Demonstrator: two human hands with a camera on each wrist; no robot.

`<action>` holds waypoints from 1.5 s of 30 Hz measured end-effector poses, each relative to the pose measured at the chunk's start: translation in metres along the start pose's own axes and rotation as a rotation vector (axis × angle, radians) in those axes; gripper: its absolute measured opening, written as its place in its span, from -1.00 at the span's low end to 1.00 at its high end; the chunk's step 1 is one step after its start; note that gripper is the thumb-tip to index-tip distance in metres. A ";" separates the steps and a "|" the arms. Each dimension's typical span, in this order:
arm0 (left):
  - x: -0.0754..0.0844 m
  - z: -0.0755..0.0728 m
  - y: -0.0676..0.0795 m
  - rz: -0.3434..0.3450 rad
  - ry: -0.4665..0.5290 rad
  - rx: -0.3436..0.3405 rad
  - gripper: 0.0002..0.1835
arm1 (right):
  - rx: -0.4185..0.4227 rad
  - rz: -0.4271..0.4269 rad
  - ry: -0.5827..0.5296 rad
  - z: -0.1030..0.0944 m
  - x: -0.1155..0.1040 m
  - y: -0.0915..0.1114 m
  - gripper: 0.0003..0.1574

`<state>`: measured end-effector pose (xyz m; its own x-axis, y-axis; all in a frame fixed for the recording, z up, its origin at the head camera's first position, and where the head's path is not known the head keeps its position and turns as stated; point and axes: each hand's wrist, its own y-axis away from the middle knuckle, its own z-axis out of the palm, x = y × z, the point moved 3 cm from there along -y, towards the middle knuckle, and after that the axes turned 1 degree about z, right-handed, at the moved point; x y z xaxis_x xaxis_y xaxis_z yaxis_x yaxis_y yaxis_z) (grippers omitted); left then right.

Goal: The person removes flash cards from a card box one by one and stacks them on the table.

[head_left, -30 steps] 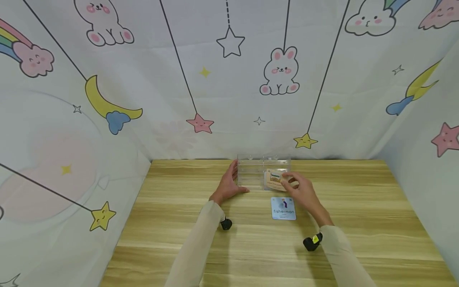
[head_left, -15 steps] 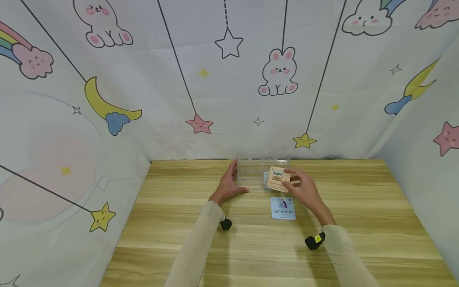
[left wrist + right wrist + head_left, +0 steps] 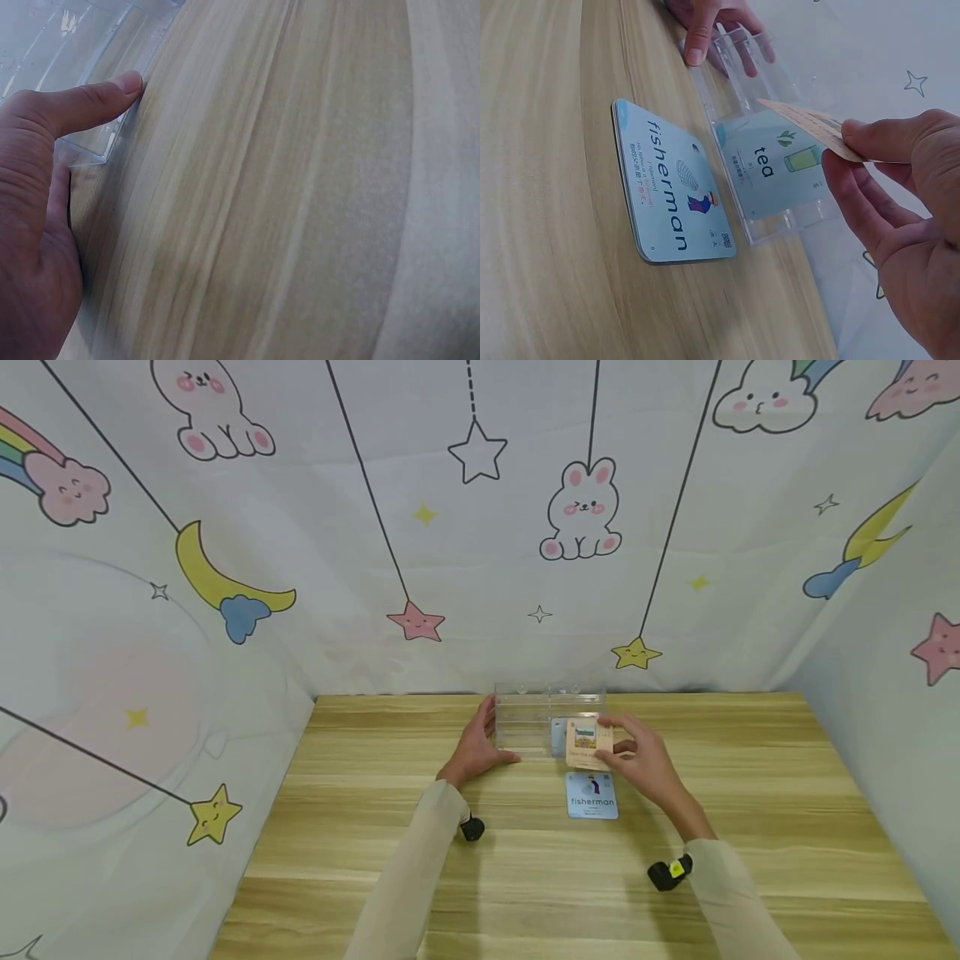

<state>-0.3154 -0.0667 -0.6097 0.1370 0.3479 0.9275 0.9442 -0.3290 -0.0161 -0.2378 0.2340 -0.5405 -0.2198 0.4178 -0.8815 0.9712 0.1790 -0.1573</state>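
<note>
Right hand (image 3: 641, 760) has thumb and fingers clamped on the right edge of the peach card (image 3: 583, 750), which is tilted in the air over the right front part of the clear rack (image 3: 521, 713). Left hand (image 3: 477, 743) holds the rack's left end, thumb along the front edge, fingers round the side. Tea card (image 3: 772, 169) sits in the rack's right part, under the peach card; through clear plastic, can't tell how firmly it's seated. Fisherman deck (image 3: 592, 797) lies flat on the table (image 3: 360, 793) just in front of the rack, near but apart. Risks, as judged: the peach card is held by one edge only, so it could swivel or slip if the pinch loosens. Its free corner points down toward the tea card, so dipping the wrist could scrape or dislodge that one. Rack looks light; a push from the right could skid or turn it if the left hand eases off. Pulling the right hand back low could clip the deck and fan its cards.
</note>
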 end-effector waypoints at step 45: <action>-0.002 -0.002 0.001 0.013 0.011 -0.006 0.36 | -0.082 0.009 0.256 0.026 0.038 0.043 -0.38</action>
<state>-0.3149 -0.0696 -0.6110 0.1456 0.3340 0.9313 0.9407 -0.3382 -0.0258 -0.2017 0.2342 -0.5929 -0.2373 0.6295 -0.7399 0.9648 0.2417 -0.1038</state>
